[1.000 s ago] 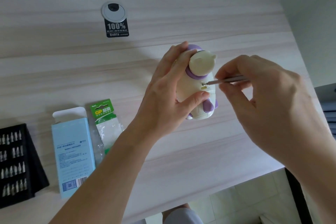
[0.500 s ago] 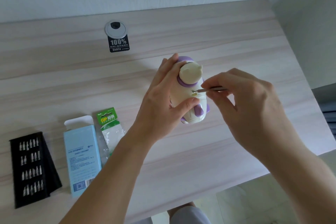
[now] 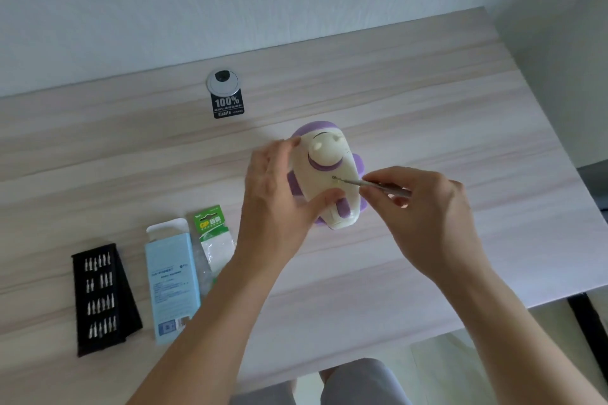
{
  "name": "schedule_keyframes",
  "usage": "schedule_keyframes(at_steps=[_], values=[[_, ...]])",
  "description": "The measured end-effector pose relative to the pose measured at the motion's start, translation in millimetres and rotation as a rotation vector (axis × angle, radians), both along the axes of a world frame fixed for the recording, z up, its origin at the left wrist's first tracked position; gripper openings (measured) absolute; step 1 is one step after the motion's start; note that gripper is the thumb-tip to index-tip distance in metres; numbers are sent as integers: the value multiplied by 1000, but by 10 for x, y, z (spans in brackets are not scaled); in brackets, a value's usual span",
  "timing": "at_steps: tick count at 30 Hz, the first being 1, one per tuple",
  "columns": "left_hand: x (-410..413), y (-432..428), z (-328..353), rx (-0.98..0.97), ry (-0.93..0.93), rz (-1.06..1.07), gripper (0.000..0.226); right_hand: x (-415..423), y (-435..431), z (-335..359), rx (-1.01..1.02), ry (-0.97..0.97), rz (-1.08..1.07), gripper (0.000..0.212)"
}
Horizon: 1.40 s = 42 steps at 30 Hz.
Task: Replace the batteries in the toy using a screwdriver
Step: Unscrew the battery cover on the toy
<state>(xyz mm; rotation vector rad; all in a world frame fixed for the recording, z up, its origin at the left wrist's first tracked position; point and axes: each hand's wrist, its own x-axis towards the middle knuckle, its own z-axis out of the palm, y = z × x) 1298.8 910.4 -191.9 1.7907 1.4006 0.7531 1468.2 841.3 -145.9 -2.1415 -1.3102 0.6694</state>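
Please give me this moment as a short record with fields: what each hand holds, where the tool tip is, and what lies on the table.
left hand: grips the toy, thumb on its front
right hand: pinches the screwdriver
tool tip: at a small screw hole on the toy body, just below the purple band
toy: cream and purple, held at the table
table, left side: black bit case, blue box, green battery pack
table, far side: round cable grommet with a black sticker next to it

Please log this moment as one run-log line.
left hand holds toy | right hand drives screwdriver | screw in
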Motion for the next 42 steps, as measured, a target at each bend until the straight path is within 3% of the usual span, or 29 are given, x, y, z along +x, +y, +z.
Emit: schedule_keyframes(at_steps=[4, 10, 21, 27, 33, 42], values=[[-2, -130, 15, 22, 22, 105, 80, 12, -18, -108, 23, 112, 30, 3], [79, -265, 11, 132, 85, 144, 52, 51, -23, -232, 34, 280, 25, 4], [180, -278, -12, 174, -66, 133, 18, 178, 51, -262, 22, 484, 39, 8], [225, -249, -8, 175, -68, 121, 11, 201, 62, -297, 34, 619, 9, 13], [251, -213, -36, 142, -118, 145, 6, 204, 43, -447, -6, 960, -294, 15], [355, -237, 45, 99, -63, 256, 7, 177, 53, -543, -46, 1037, -315, 17]])
